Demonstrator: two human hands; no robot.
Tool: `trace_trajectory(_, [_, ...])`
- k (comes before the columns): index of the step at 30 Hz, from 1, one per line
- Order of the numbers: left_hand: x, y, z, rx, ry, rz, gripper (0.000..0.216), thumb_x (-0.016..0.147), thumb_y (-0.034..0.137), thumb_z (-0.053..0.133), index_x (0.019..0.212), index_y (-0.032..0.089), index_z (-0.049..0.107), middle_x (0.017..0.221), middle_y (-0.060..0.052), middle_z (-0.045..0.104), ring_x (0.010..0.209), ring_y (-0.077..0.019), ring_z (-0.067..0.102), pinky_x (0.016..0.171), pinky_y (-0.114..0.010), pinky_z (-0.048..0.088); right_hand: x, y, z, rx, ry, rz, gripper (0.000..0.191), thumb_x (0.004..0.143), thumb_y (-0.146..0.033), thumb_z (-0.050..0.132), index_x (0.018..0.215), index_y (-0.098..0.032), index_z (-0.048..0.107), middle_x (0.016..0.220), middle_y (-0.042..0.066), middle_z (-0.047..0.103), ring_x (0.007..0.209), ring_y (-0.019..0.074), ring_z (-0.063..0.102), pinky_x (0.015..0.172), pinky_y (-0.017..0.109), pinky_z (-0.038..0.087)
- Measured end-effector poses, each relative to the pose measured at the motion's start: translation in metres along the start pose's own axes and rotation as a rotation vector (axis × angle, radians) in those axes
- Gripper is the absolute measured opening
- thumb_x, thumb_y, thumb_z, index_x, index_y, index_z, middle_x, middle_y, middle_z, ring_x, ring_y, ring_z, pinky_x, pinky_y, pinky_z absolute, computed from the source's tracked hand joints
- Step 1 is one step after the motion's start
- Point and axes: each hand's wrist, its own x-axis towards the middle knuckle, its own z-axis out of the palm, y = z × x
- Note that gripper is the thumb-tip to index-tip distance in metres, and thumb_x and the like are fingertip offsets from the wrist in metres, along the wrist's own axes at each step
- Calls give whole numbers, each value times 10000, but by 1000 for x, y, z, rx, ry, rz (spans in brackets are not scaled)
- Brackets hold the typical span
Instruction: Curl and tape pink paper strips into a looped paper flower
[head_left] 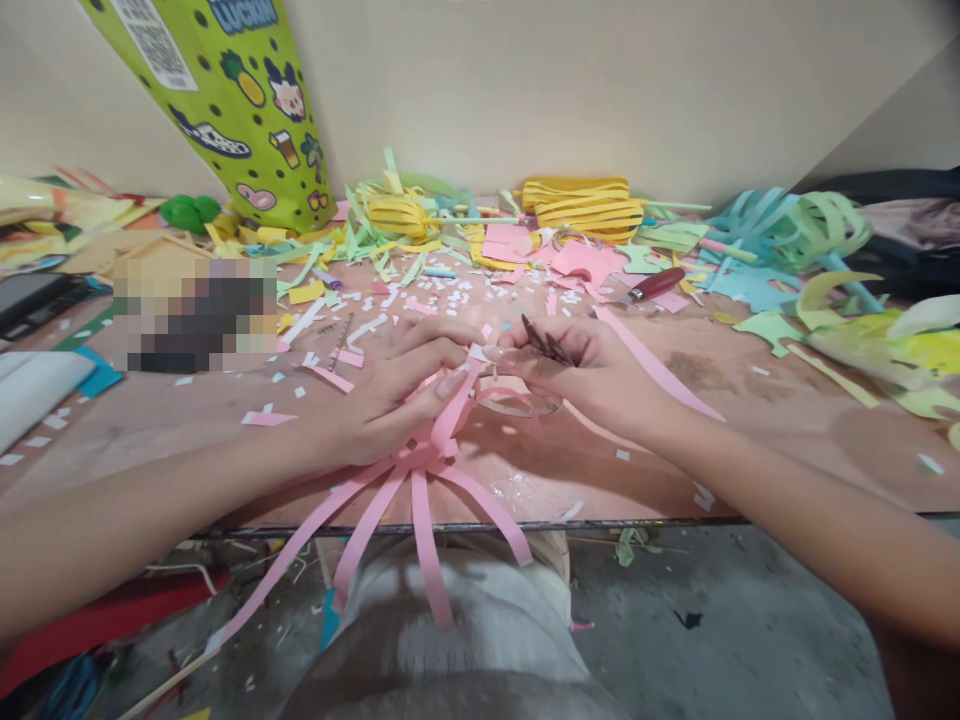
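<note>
Several long strips fan out from a pink paper piece (414, 456), some drooping past the table's front edge. My left hand (409, 385) is closed on one of its strips, held up near the middle of the table. At that strip's end is a small white tab (478, 352), which the fingertips of both hands meet. My right hand (581, 365) pinches there with thumb and finger. Tucked in the same hand is a pair of scissors (546, 340): dark points stick out above the fingers, and a loop shows beneath. The grip on the scissors is partly hidden.
White paper bits and pink scraps litter the table (615, 480). A red-handled tool (657, 285), yellow fringed paper (585, 205) and blue-green cut paper (787, 235) lie toward the back. A green printed bag (255, 120) stands back left. A blurred-out object (199, 315) lies left.
</note>
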Motion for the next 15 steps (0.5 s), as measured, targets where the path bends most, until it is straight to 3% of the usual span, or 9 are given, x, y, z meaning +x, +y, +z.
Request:
trace_trajectory(7, [1, 1, 0, 23, 12, -35, 255, 1078, 305, 391, 979, 205, 604, 1248, -71, 658, 1138, -196, 603, 1030, -379, 447, 0, 2, 2, 85, 15, 80, 114, 877, -218, 706, 807, -161, 636, 660, -65, 547, 537, 39, 442, 530, 188, 383])
trace_trajectory(15, [1, -2, 3, -1, 24, 19, 208, 1074, 236, 403, 1027, 211, 605, 1220, -52, 654, 1141, -180, 605, 1007, -351, 451, 0, 3, 4, 126, 15, 130, 127, 889, -239, 695, 810, -168, 625, 647, -64, 536, 527, 47, 444, 503, 187, 375])
